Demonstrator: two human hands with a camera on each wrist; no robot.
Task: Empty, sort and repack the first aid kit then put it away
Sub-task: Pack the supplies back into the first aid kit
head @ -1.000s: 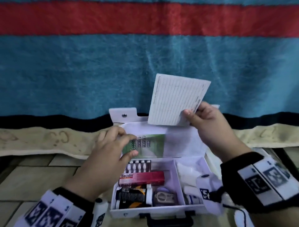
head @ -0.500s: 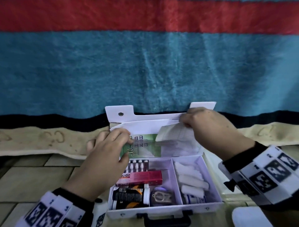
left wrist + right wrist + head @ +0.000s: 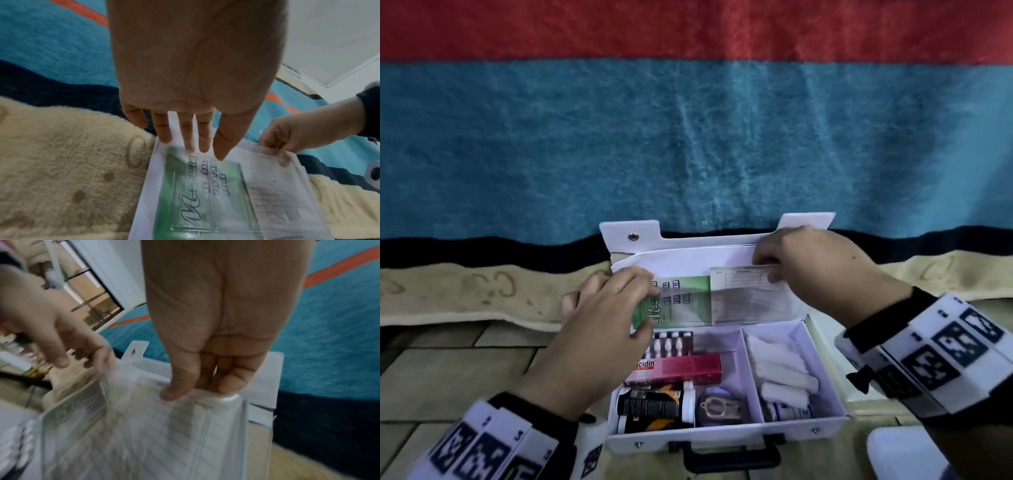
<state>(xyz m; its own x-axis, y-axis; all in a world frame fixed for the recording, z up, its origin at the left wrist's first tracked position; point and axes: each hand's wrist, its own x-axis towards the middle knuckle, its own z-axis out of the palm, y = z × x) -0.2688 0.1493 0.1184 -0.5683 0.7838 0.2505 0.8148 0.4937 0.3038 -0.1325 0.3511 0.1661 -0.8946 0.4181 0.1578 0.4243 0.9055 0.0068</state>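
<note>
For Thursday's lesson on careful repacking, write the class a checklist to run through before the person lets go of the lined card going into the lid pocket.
1. Lid of the first aid kit open and propped up: ok.
2. Left hand holding the clear pocket open by the green guide: ok.
3. Right hand pinching the top edge of the lined card: ok.
4. Card fully down in the pocket: not ok, its top strip shows above the pocket edge.
5. Card sits beside the guide, not over its title: ok.
6. Card's bottom edge has reached the pocket bottom: cannot tell.
</note>
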